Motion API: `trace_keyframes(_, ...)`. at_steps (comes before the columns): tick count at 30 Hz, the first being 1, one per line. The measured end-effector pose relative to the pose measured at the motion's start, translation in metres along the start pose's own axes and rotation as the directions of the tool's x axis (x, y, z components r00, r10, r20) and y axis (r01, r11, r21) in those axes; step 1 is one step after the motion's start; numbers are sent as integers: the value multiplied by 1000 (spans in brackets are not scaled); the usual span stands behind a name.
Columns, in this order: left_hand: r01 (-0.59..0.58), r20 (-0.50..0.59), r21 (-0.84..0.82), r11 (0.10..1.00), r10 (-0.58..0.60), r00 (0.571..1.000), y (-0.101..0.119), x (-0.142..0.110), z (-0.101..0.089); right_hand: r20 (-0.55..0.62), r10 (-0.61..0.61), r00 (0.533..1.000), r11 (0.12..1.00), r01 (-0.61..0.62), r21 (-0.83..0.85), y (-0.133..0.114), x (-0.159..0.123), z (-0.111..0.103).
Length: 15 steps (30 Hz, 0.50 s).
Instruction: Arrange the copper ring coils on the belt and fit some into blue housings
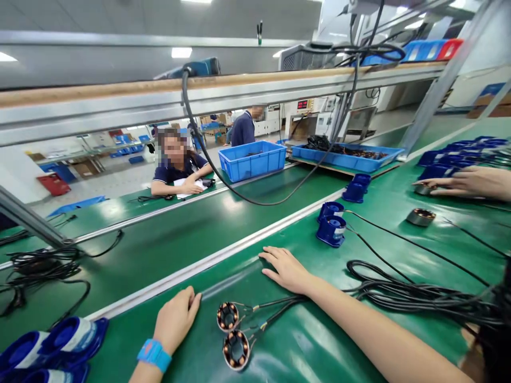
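Two coils (229, 351) lie on the near side of the white rail (215, 256), close to which the left hand (175, 315) is curled, its grip impossible to tell, and the right hand (286, 270) rests palm-down, fingers slightly spread.

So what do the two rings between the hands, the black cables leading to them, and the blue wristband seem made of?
Rings: likely metal, with greyish edges and copper-coloured patches inside.
Cables: probably a plastic or rubber skin, black and smooth with a slight sheen.
Wristband: perhaps silicone or fabric; its mostly plain blue surface leaves it open.
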<state>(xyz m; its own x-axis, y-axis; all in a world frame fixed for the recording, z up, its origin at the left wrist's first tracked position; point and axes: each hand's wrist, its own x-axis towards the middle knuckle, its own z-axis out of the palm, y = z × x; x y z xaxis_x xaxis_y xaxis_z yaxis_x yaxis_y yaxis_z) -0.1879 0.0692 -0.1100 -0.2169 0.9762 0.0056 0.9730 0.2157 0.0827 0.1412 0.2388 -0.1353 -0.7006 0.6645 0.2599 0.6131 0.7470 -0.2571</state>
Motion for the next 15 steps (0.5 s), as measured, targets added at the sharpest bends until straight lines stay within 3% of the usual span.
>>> trace_keyframes(15,-14,128,59,998,6,992,9,0,-5,22,-4,1000,1000,5,-14,3,-2,-1)
